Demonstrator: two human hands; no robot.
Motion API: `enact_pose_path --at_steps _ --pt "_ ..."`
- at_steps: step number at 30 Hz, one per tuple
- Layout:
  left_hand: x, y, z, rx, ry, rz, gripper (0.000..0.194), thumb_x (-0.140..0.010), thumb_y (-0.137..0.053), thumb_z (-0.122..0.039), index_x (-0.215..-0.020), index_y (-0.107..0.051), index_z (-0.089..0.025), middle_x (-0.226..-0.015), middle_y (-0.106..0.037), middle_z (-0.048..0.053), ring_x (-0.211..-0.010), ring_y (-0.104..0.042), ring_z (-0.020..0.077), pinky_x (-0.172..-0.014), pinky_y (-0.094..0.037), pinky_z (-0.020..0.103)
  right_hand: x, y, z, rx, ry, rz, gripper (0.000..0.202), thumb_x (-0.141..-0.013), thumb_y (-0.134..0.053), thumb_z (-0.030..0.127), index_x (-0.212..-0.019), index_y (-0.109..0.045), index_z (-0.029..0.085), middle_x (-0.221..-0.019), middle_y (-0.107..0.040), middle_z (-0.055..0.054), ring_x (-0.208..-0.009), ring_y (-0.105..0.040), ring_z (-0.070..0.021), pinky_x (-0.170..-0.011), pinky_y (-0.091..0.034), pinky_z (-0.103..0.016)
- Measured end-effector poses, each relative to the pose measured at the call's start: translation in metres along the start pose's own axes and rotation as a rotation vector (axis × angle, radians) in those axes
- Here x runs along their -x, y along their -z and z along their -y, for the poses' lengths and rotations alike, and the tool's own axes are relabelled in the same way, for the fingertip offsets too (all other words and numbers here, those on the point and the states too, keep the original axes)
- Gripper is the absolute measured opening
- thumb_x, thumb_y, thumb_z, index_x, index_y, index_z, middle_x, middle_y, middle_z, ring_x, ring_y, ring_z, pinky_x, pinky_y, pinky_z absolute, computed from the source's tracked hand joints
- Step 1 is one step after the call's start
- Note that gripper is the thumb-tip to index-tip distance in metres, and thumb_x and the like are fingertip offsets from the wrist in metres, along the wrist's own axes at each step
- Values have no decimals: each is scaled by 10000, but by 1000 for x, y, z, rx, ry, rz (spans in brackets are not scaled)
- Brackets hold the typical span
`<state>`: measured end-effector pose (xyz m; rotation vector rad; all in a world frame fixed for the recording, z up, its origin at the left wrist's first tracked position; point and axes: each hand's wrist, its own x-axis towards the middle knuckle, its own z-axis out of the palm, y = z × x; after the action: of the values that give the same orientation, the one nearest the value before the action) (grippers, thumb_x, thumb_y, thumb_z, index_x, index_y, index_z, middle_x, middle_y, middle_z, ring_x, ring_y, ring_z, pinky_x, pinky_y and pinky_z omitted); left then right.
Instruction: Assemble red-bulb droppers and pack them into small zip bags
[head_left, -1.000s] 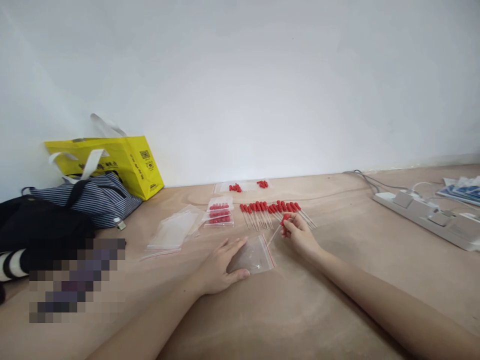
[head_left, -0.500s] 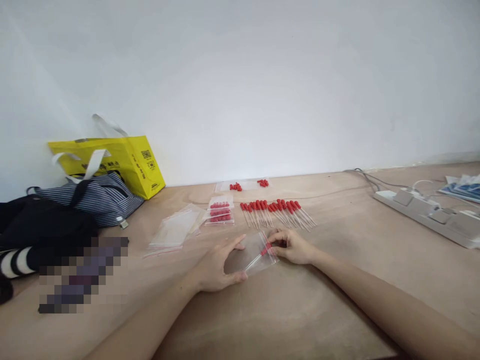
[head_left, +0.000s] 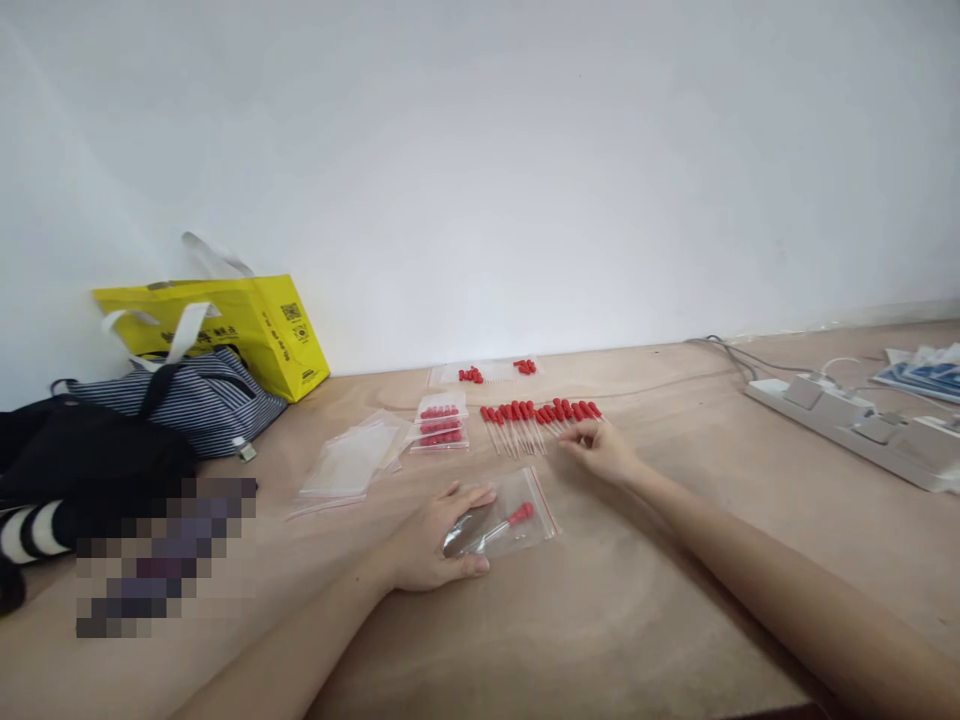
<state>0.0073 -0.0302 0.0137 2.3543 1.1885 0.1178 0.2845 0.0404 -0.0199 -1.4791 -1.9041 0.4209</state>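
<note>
A clear zip bag (head_left: pixel 517 540) with a red seal line lies on the table, one red-bulbed dropper (head_left: pixel 520 514) inside it. My left hand (head_left: pixel 442 540) holds the bag's left end, with the fingers on its far edge and the thumb on its near edge. My right hand (head_left: pixel 604 452) is at the row of red-bulbed droppers (head_left: pixel 517 410). Its fingers are bent together over the stems at the right of the row. The hand hides those stems, so I cannot see what is between the fingertips.
Filled bags (head_left: pixel 441 422) lie behind my left hand, beside a stack of flat clear bags (head_left: pixel 349 455). Loose red bulbs (head_left: pixel 471 376) rest on a clear sheet near the wall. A yellow bag (head_left: pixel 277 340) and striped bag (head_left: pixel 217 400) stand left; a power strip (head_left: pixel 847 430) lies right.
My right hand has let go of the dropper in the bag and moved up and right to the row. The dropper now lies wholly inside the bag. My left hand stays on the bag.
</note>
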Motion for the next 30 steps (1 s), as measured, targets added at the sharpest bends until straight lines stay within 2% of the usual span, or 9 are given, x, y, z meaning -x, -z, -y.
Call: enact_pose_path --at_steps 3,5,8,12,17,21,24,27,30 --pt "0 0 0 4 -15 -13 721 -705 -525 -541 -1311 -275 -242 -1384 -295 35 -1283 -145 320 -1017 -215 501 -28 8 -15 110 -121 -127 227 -755 -477 280 -805 -663 160 -742 -627 -61 -698 -558 -180 -652 -407 -278" --pt "0 0 0 4 -10 -12 735 -699 -528 -547 -1314 -269 -238 -1383 -297 38 -1284 -143 320 -1015 -221 501 -45 8 -18 163 -157 -181 262 -744 -496 306 -888 -656 156 -838 -612 -100 -817 -540 -229 -744 -381 -341" --pt "1 0 -1 0 5 0 754 -697 -523 -558 -1321 -254 -230 -1387 -288 35 -1289 -124 312 -1026 -207 489 -64 1 -19 208 -182 -221 297 -719 -542 334 -958 -642 191 -1023 -553 -130 -1013 -438 -298 -860 -280 -452" --pt "2 0 -1 4 14 13 765 -698 -516 -565 -1326 -240 -227 -1396 -267 38 -1292 -115 308 -1032 -199 478 -78 -10 -20 171 -207 -213 202 -684 -592 349 -804 -677 210 -1053 -531 -120 -1067 -375 -318 -885 -220 -497" --pt "2 0 1 15 8 13 777 -692 -523 -565 -1329 -230 -231 -1401 -253 41 -1292 -115 310 -1030 -202 483 -85 -5 -20 -7 -237 -238 132 -644 -615 309 -642 -625 178 -993 -550 -110 -1045 -398 -303 -866 -273 -458" --pt "2 0 3 17 -8 -6 704 -731 -500 -522 -1324 -245 -242 -1392 -277 37 -1289 -137 304 -1026 -210 486 -78 7 -15 -285 -216 -225 208 -714 -517 385 -729 -534 179 -762 -598 -55 -752 -539 -179 -681 -413 -314" --pt "2 0 3 23 -19 -20 651 -753 -493 -473 -1318 -260 -250 -1382 -298 34 -1285 -158 300 -1023 -221 483 -56 12 -10 -495 -188 -237 300 -746 -431 489 -766 -456 191 -684 -587 -18 -553 -510 -112 -541 -416 -248" --pt "2 1 2 17 -14 -23 661 -742 -513 -452 -1319 -255 -258 -1382 -298 29 -1283 -162 303 -1018 -231 486 -25 9 -6 -636 -183 -249 387 -705 -437 586 -716 -417 199 -611 -554 1 -476 -464 -94 -476 -398 -233" --pt "2 1 1 -3 -5 -21 679 -734 -521 -456 -1321 -249 -252 -1388 -286 31 -1284 -159 302 -1022 -226 483 2 1 -2 -822 -229 -249 413 -649 -524 601 -700 -425 203 -585 -539 11 -460 -452 -92 -456 -382 -230"
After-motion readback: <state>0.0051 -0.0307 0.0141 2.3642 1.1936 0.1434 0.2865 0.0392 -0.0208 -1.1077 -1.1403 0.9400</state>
